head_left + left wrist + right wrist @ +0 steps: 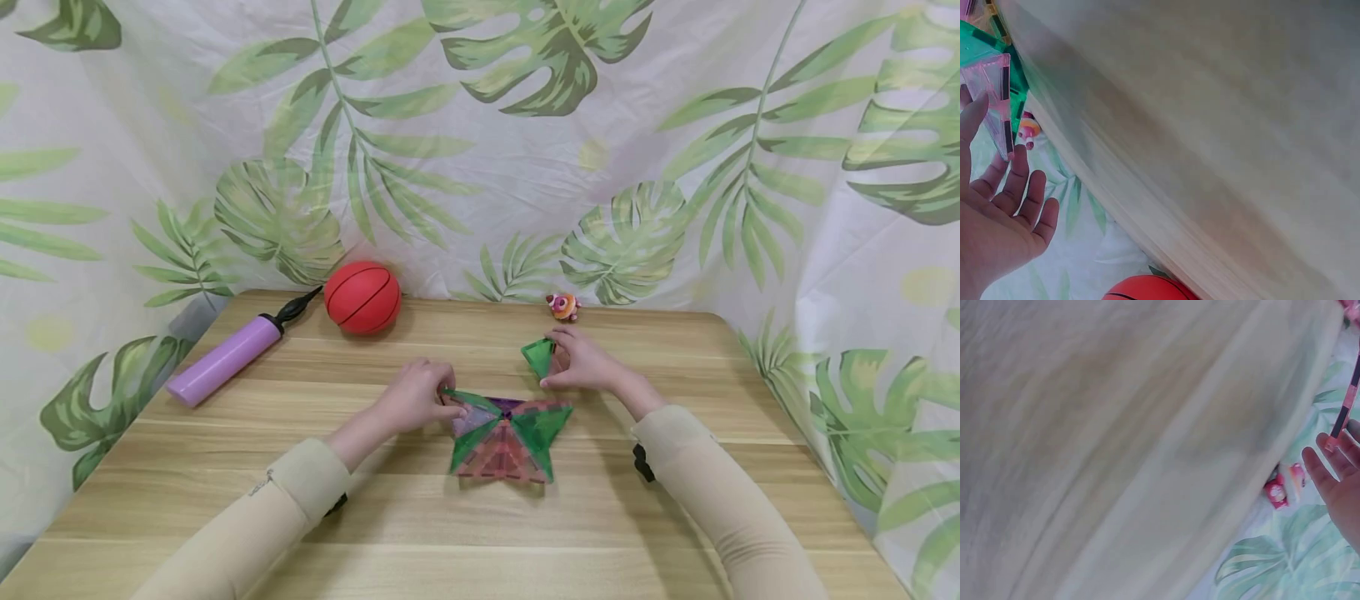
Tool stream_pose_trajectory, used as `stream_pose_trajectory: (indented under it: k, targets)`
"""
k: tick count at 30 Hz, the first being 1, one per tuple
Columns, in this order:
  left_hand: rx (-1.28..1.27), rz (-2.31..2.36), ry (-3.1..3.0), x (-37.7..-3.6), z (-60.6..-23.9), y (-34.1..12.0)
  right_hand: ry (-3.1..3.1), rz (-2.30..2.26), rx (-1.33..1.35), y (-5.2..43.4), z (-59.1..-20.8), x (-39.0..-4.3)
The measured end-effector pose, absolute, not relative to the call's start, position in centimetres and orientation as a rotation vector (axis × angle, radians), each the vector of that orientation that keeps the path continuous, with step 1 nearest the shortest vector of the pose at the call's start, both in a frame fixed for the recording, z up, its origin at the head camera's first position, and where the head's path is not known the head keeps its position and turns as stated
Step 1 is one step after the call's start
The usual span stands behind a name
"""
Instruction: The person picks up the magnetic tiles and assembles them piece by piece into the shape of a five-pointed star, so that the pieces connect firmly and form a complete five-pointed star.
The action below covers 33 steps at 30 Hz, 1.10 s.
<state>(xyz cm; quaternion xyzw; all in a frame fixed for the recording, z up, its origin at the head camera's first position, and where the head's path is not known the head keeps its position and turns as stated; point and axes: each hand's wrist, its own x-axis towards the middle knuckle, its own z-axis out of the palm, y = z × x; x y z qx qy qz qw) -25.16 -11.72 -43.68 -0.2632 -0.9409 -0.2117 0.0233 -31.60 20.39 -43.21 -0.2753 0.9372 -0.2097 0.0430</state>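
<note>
On wooden table [225,467], head view: left hand [412,400] pinches left edge of flat translucent green-pink magnetic tile cluster [506,437]; right hand [588,362] pinches loose green triangular tile [538,357] just behind cluster. Left wrist view: fingers [1019,181] relaxed against pink tile [994,94]. Right wrist view: fingertips [1329,459] touch pink tile edge [1346,409].

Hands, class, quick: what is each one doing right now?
Left hand: fingers pinch an edge of the tile structure.
Right hand: holds a green triangle tile.

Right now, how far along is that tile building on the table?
A flat star of green and pink tiles already lies joined. The left hand touches its edge; the right hand holds a small green and pink tile piece apart from it, not yet attached.
</note>
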Motion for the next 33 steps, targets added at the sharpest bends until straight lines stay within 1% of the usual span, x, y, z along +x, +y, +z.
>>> stream_pose_trajectory:
  k: [7,11,15,22,28,33]
  targets:
    - [-0.814,-0.661,-2.901,-24.4,-43.3,-11.5,2.885,-0.594,-0.913,19.3,-42.0,-31.0]
    - [-0.816,-0.799,-2.882,-25.5,-43.0,-11.2,2.868,-0.613,-0.972,18.0,-41.1,-30.2]
    - [-0.754,-1.051,-2.879,-27.0,-42.3,-10.3,2.842,-0.630,-1.047,16.4,-40.4,-29.5]
    - [-0.694,-1.257,-2.896,-28.1,-41.9,-8.5,2.792,-0.639,-1.150,14.4,-40.4,-28.7]
    - [-0.654,-1.425,-2.875,-28.2,-42.1,-7.9,2.735,-0.758,-1.213,14.0,-40.4,-28.3]
    - [-0.562,-1.504,-2.868,-28.0,-41.5,-7.9,2.656,-0.948,-1.141,14.4,-40.7,-28.7]
